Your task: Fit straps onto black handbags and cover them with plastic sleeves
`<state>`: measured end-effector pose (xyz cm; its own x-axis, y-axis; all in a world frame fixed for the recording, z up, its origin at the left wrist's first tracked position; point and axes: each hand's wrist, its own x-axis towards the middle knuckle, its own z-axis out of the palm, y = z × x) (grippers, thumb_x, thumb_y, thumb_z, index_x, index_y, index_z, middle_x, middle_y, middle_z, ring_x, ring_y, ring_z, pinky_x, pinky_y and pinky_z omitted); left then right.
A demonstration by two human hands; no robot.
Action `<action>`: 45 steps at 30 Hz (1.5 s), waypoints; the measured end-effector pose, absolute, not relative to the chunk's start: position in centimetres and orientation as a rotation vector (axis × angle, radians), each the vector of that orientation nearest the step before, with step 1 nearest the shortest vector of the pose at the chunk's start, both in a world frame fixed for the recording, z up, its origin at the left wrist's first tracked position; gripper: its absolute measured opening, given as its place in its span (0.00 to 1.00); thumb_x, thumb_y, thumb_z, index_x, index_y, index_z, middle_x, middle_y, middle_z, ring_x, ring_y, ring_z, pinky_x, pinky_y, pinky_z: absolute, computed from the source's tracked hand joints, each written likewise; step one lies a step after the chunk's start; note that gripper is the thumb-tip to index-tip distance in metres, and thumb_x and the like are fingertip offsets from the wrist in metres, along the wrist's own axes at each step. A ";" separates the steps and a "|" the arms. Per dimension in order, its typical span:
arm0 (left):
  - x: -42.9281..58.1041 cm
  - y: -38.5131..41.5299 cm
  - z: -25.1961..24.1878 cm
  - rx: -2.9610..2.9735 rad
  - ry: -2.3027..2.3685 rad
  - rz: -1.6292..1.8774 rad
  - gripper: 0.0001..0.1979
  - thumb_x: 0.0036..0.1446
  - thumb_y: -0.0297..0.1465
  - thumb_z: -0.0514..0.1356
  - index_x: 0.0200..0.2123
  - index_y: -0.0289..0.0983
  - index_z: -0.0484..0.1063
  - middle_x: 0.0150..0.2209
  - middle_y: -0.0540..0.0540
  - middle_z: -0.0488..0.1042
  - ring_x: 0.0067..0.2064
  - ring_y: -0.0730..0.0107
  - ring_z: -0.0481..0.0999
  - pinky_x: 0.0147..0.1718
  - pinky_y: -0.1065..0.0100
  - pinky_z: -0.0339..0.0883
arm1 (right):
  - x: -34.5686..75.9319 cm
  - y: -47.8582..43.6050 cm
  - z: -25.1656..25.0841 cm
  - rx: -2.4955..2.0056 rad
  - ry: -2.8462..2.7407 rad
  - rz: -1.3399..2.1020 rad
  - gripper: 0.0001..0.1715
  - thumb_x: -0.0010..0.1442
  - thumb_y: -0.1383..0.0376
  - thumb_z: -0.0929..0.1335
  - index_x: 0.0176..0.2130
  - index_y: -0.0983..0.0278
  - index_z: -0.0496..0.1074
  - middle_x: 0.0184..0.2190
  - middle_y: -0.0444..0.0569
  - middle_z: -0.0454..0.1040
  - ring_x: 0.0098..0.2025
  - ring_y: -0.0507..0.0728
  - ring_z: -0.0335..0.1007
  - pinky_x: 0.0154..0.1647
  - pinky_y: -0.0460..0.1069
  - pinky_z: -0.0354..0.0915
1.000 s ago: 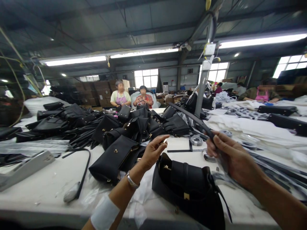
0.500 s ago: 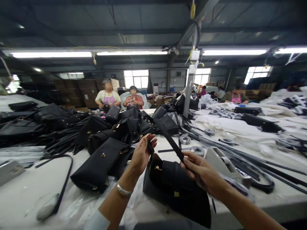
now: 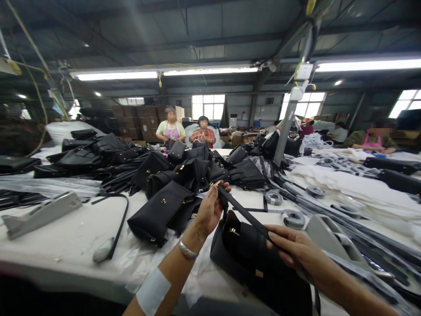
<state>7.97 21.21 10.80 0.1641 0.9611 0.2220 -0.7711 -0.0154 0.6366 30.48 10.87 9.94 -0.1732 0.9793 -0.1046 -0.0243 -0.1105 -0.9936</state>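
A black handbag (image 3: 223, 250) with its mouth open and gold fittings inside lies on the table just in front of me. Over it, my left hand (image 3: 212, 206) is closed on a gold buckle (image 3: 217, 184) and the end of a black strap (image 3: 243, 210). The strap slopes down to my right hand (image 3: 289, 245), whose thumb and fingers pinch its other part. Between the two hands the strap is pulled fairly straight. To the left of my left forearm, another black handbag (image 3: 161, 210) lies on clear plastic.
Several black bags (image 3: 194, 171) are heaped across the table. A grey tape dispenser (image 3: 332, 237) stands at right, another (image 3: 42, 215) at left. Strap rolls (image 3: 292, 218) and long strips lie right of centre. A metal post (image 3: 286, 127) rises behind; co-workers (image 3: 171, 128) sit across.
The view has swung left, so the scene sits further right. In my right hand the strap, which earlier ran up past the buckle, now stretches from the buckle in my left hand.
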 end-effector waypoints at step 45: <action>14.4 16.9 11.3 2.170 0.925 0.982 0.14 0.55 0.35 0.65 0.46 0.41 0.79 0.41 0.47 0.82 0.40 0.60 0.79 0.36 0.67 0.64 | 34.7 11.5 16.0 -0.580 -0.628 0.889 0.09 0.64 0.59 0.69 0.34 0.60 0.77 0.43 0.45 0.82 0.52 0.55 0.76 0.56 0.52 0.70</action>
